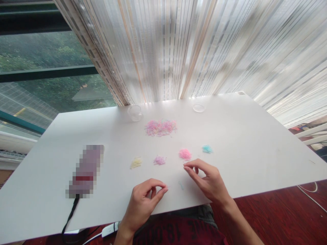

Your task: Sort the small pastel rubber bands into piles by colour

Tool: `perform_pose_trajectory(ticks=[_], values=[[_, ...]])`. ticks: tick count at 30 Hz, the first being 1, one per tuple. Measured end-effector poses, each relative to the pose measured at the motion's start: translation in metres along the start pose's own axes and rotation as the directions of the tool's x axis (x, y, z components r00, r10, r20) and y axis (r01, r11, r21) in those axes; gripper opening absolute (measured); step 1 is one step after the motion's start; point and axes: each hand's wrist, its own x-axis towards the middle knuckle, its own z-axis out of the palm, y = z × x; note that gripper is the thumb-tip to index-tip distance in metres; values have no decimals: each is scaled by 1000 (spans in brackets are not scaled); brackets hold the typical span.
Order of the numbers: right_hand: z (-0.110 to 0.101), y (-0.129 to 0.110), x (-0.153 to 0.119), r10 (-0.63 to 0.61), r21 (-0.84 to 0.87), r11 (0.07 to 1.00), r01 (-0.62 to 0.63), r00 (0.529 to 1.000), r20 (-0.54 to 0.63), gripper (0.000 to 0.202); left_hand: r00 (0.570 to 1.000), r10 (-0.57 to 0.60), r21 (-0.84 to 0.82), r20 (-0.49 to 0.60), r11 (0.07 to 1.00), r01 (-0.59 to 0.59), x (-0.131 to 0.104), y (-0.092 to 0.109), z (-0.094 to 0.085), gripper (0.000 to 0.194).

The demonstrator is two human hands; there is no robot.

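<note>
My left hand (145,197) is over the table's near edge, thumb and forefinger pinched together. My right hand (209,178) is just below the pink pile, also in a pinch. Whatever is between the fingertips is too small to make out. Between my hands lies a small pale blue-green bit (181,185). Ahead are small piles of thin strands, perhaps tiny elastic bands: a yellow pile (136,162), a purple pile (159,160), a pink pile (185,154) and a turquoise pile (207,148). Behind them spreads a larger mixed-colour pile (160,127).
At the back of the white table (242,143) stand a clear plastic container (135,113) and a clear round lid (199,108). A blurred-out object (87,170) with a black cord (70,216) lies at left. Striped curtains (163,47) hang behind.
</note>
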Motion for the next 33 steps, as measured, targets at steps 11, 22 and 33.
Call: perform_pose_trajectory(ticks=[11, 22, 33], values=[[-4, 19, 21, 173, -121, 973, -197, 968, -183, 26, 1000, -11, 7, 21, 1000, 11, -1, -3, 1, 5], [0, 29, 18, 107, -222, 965, -139, 983, -152, 37, 998, -56, -14, -6, 998, 56, 2, 2, 1, 10], [0, 20, -1, 23, -246, 967, -72, 980, -197, 22, 971, 176, 459, -159, 884, -85, 43, 8, -16, 11]])
